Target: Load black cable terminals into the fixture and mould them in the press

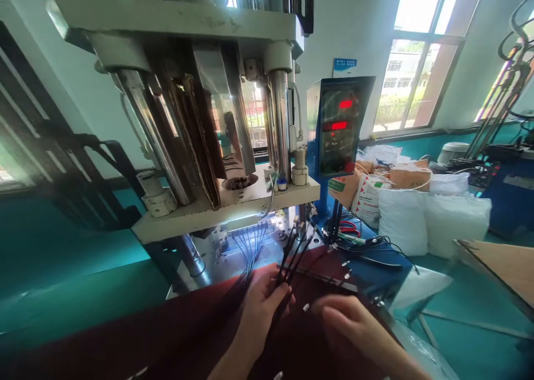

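My left hand (267,299) is closed around a bundle of black cables (292,260). Their ends point up and away from me, with small metal-tipped plugs (301,227) at the top. To the right, my right hand (348,321) hovers over the dark red table surface (317,344). Its fingers are bent and smeared by motion, and what lies between them is hidden. A small white connector (306,307) is just left of its fingertips. More thin dark cables (250,257) run from the lit mould area (246,238) of the press towards me.
The press (179,21) with its steel columns (280,124) stands ahead. A control box (342,127) with red digits is on its right. Red-handled pliers (350,228) and cables lie on the blue bench (387,257). White sacks (403,221) and a wooden board (500,269) are further right.
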The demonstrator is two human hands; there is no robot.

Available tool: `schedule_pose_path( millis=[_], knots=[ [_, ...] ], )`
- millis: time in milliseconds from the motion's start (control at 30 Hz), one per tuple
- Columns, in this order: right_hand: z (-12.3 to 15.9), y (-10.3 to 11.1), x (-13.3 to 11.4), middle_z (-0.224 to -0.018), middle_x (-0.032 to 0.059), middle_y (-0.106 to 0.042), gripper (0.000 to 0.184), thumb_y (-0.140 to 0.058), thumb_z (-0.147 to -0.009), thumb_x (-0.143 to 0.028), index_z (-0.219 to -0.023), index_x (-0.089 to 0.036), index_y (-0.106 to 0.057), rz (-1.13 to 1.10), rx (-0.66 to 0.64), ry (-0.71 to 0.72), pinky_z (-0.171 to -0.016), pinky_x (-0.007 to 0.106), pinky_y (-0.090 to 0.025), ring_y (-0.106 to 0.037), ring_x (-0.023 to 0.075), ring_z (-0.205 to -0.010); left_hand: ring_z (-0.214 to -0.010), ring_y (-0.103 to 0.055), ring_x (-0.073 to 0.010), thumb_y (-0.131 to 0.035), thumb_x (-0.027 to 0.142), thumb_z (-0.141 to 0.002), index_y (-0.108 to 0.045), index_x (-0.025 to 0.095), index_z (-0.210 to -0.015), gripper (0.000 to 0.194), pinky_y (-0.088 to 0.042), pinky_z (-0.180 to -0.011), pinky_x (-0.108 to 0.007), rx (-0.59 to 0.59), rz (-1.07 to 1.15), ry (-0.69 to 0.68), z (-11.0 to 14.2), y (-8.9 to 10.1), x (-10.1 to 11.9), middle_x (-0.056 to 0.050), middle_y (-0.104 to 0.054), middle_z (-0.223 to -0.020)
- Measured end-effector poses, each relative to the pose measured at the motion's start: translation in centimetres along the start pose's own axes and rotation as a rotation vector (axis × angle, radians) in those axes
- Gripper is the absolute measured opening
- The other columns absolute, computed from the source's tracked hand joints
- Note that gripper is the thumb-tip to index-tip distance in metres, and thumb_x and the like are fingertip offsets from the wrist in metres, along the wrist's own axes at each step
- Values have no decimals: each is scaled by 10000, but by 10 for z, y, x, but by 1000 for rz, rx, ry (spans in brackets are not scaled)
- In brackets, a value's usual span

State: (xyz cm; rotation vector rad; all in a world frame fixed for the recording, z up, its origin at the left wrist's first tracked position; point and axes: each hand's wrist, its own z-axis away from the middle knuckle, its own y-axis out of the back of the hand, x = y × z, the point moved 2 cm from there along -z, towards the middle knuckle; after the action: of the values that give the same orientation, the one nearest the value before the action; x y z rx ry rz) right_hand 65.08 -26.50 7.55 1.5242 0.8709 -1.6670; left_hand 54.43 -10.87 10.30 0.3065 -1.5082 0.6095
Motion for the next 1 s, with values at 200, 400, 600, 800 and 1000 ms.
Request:
schedule_pose_path(
  millis=[200, 400, 600, 800, 1000],
  knots=[
    [-49, -24, -15, -670, 7, -631, 378, -666, -718, -436, -992, -182, -612, -357, 74, 117, -475, 216, -395, -539, 112, -522, -410, -484, -76, -603, 401, -725, -525, 145, -831, 288, -353, -386, -179, -133, 5, 110, 12, -12, -19, 8, -586, -601],
    [-51, -25, -5, -539, -17, -583, 344, -698, -676, -448, -845, -154, -643, -309, 205, 76, -430, 201, -362, -503, 98, -447, -445, -523, -94, -553, 471, -753, -510, 150, -843, 336, -373, -385, -183, -39, 48, 119, 12, -9, -36, -22, -620, -650],
    [-43, -18, -2, -637, 2, -633, 317, -691, -702, -422, -901, -177, -661, -381, 175, 83, -557, 243, -437, -555, 118, -546, -472, -553, -119, -561, 523, -723, -527, 141, -899, 422, -410, -417, -211, -76, 26, 185, 9, -7, -37, -50, -641, -710],
    [-42, -13, 1, -731, 27, -657, 318, -726, -666, -378, -905, -175, -679, -543, 75, 74, -656, 306, -462, -592, 158, -635, -650, -583, -149, -567, 446, -754, -605, 139, -918, 349, -466, -603, -246, -123, -69, 99, 6, -5, -37, -52, -655, -804],
    [-39, -14, 1, -773, 45, -668, 281, -676, -715, -417, -830, -162, -703, -357, 91, 104, -642, 275, -458, -576, 142, -647, -766, -591, -205, -576, 427, -746, -659, 148, -824, 301, -454, -699, -271, 9, -196, -45, -1, -4, -36, -57, -662, -803]
  ],
)
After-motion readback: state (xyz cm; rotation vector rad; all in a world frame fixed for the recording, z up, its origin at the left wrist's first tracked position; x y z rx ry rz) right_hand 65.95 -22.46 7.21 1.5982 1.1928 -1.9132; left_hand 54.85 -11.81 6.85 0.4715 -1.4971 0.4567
